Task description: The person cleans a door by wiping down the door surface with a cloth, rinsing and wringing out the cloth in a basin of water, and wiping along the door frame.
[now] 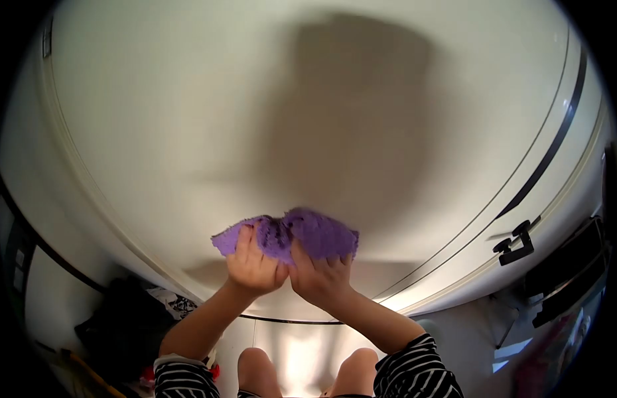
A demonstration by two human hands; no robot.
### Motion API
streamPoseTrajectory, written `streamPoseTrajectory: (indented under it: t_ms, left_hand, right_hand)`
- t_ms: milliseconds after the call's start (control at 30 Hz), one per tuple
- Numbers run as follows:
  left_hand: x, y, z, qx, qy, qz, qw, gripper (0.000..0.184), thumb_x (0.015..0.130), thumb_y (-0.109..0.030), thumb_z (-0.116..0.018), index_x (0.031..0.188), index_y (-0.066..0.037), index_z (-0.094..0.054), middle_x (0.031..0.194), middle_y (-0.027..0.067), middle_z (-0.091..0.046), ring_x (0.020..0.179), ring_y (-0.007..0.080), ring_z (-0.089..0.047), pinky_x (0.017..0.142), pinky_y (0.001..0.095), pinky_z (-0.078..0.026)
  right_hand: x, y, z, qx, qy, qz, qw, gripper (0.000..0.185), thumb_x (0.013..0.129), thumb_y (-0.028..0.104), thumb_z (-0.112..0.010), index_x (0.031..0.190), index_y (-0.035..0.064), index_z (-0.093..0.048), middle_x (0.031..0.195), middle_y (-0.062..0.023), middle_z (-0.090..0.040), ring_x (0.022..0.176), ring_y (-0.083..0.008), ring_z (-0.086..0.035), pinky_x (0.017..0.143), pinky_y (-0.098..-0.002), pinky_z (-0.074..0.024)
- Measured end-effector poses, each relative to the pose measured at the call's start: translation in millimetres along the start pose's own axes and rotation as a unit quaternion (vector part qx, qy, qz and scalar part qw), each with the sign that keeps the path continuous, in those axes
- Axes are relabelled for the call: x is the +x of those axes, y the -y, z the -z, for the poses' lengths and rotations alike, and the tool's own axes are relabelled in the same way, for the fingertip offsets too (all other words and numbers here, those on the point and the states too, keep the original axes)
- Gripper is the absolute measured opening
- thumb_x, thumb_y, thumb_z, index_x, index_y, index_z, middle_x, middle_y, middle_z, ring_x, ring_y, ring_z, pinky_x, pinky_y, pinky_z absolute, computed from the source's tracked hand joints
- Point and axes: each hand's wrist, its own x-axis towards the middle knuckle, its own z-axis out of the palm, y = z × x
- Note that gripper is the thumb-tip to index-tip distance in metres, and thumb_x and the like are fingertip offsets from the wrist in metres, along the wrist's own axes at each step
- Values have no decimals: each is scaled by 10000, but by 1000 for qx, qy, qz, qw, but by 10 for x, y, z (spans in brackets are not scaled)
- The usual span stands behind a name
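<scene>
A purple cloth (pixel 325 235) with a scalloped edge is bunched in the middle between my two hands, in front of a large pale door (pixel 156 119). My left hand (pixel 255 265) is closed on the cloth's left part, its fingers lying over the fabric. Close beside it, my right hand (pixel 320 275) grips the right part, with its fingertips partly hidden by the folds. Whether the cloth presses against the door, I cannot tell.
A black door handle (pixel 516 244) sticks out at the right, below a long dark strip (pixel 550 146). Dark fabric (pixel 126 318) lies in a heap at lower left. Dark items (pixel 567 268) hang at the right. My knees (pixel 259 371) show below, above the pale floor (pixel 298 351).
</scene>
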Motion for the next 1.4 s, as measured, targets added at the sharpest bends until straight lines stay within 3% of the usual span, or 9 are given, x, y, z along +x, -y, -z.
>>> streamPoseTrajectory:
  t_ms: [100,400,533,633,733,933,1100,1233,1400]
  left_hand:
    - [-163,13,-67,11,0,15,1000,434,711,-239,-553,1060,19,-583,1252,272,-450,1197,474,-395,682,479,-447]
    - [497,29,123,42,-117,82,989,507,826,-184,-447,1233,116,-401,1339,308,-334,1269,511,-254,999,546,-247]
    - [1288,137,263,102,-185,49,976,486,849,-180,-449,1254,86,-411,1372,280,-322,1287,434,-287,1000,495,-273]
    - [1713,-75,342,101,-209,6,973,474,844,-175,-466,1258,53,-428,1375,243,-347,1293,381,-310,991,462,-297]
    - [1910,-466,251,81,-194,-61,976,470,809,-175,-511,1236,17,-465,1372,205,-372,1287,348,-337,941,439,-343]
    - [1179,-907,-26,-5,-28,-152,988,400,736,-212,-603,1108,-68,-568,1370,129,-414,1291,254,-368,682,338,-411]
    - [485,-608,-126,78,2,-92,993,399,704,-276,-618,1038,-62,-574,1341,184,-423,1268,334,-377,738,415,-384]
    - [970,-497,108,83,-107,-22,991,419,683,-287,-613,1042,-74,-565,1399,233,-325,1286,408,-307,825,527,-339]
    - [2015,-802,184,103,-198,-54,973,471,757,-259,-554,1201,-103,-535,1417,152,-339,1291,373,-309,904,542,-325]
  right_hand:
    - [-6,49,-16,-17,-17,-8,1000,485,697,184,-561,1180,158,-595,820,21,-550,759,-151,-539,859,-369,-414]
    - [815,-124,247,11,-110,144,983,619,736,226,-583,1316,58,-447,878,-56,-526,885,-225,-491,1004,-500,-276]
    - [1522,-403,536,-47,-230,178,956,548,761,272,-569,1258,54,-494,918,-62,-537,964,-228,-475,991,-603,-225]
    - [1697,-701,710,-54,-283,186,939,516,761,238,-589,1235,53,-507,962,-74,-548,956,-249,-484,1004,-464,-304]
    - [1375,-1016,1007,-44,-247,114,961,463,764,222,-559,1191,43,-550,968,-79,-561,978,-251,-498,1026,-425,-300]
    - [54,-1149,792,-96,-127,-13,987,456,816,232,-548,1216,16,-512,1236,-144,-506,1079,-323,-494,1008,-524,-274]
    - [-125,-847,532,-53,-59,49,996,498,792,287,-584,1224,48,-518,1064,-102,-573,959,-282,-533,1036,-520,-268]
    - [500,-887,755,-37,-110,121,986,579,746,314,-614,1249,49,-503,923,-63,-565,950,-243,-501,1043,-502,-266]
    - [1129,-1302,1179,-79,-278,70,955,604,749,244,-628,1293,47,-457,923,-83,-542,942,-259,-498,1018,-489,-284]
